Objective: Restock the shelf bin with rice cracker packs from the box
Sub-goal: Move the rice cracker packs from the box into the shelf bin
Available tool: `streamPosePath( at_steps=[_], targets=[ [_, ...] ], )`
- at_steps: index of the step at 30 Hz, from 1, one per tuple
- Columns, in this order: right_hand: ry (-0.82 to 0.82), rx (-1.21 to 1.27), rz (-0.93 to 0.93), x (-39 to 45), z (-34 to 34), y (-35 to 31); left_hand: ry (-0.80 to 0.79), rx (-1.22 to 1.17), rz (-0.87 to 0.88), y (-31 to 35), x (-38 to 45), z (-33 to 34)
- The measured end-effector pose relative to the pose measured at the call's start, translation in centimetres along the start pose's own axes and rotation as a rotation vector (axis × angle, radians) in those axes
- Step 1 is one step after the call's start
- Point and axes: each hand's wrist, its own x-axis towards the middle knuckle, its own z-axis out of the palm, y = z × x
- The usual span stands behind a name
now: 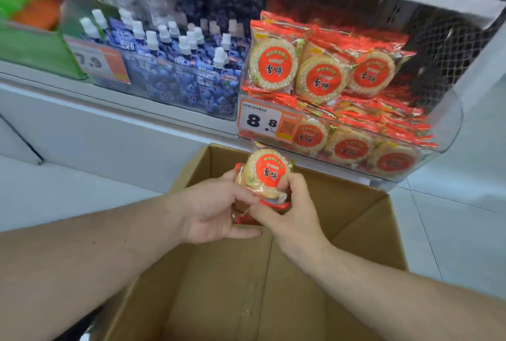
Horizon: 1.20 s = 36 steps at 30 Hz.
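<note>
Both hands over open box point(356, 220): left hand point(216, 212) and right hand point(287, 209) fingers grasping rice cracker pack point(265, 173), below stocked shelf bin point(449, 121).

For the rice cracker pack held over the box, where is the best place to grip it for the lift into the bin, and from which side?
Probably the lower edge, from below. The rice cracker pack stands upright, label toward the camera, and both the left hand and right hand already pinch its bottom part. That leaves the top free to lead into the clear bin above the cardboard box, among the packs already standing there.
</note>
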Motion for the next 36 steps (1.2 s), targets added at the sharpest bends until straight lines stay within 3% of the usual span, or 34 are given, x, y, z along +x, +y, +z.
streamPosePath(
  at_steps=[8, 12, 16, 19, 23, 25, 28, 32, 36],
  targets=[
    [0.243, -0.073, -0.320, 0.0, -6.1, -6.2, -0.142, -0.105, 0.155, 2.8, -1.3, 1.8],
    [0.129, -0.146, -0.394, -0.8, -6.4, -6.2, -0.286, -0.036, 0.179, 2.8, -1.0, 2.7],
    [0.067, -0.527, -0.442, -0.8, -6.2, -5.3, -0.447, -0.094, 0.185, 3.1, -1.2, 3.0],
    [0.088, -0.630, -0.458, -0.4, -5.9, -5.3, -0.399, -0.044, 0.194, 3.1, -1.2, 3.1],
    [0.112, -0.682, -0.429, -0.2, -5.4, -5.1, -0.234, 0.096, 0.247, 2.5, -0.8, 3.6],
    [0.156, -0.594, -0.369, -0.1, -5.6, -5.2, -0.191, 0.089, 0.254, 2.5, -0.7, 3.7],
    [0.151, -0.365, -0.252, 0.4, -6.3, -5.6, -0.192, 0.128, 0.266, 2.8, -0.8, 3.6],
    [0.007, -0.266, -0.023, 1.1, -7.0, -5.7, -0.223, 0.190, 0.251, 3.2, -0.8, 3.6],
    [-0.010, -0.147, 0.010, 1.3, -7.5, -5.9, -0.185, 0.270, 0.296, 3.4, -0.3, 3.9]
  ],
)
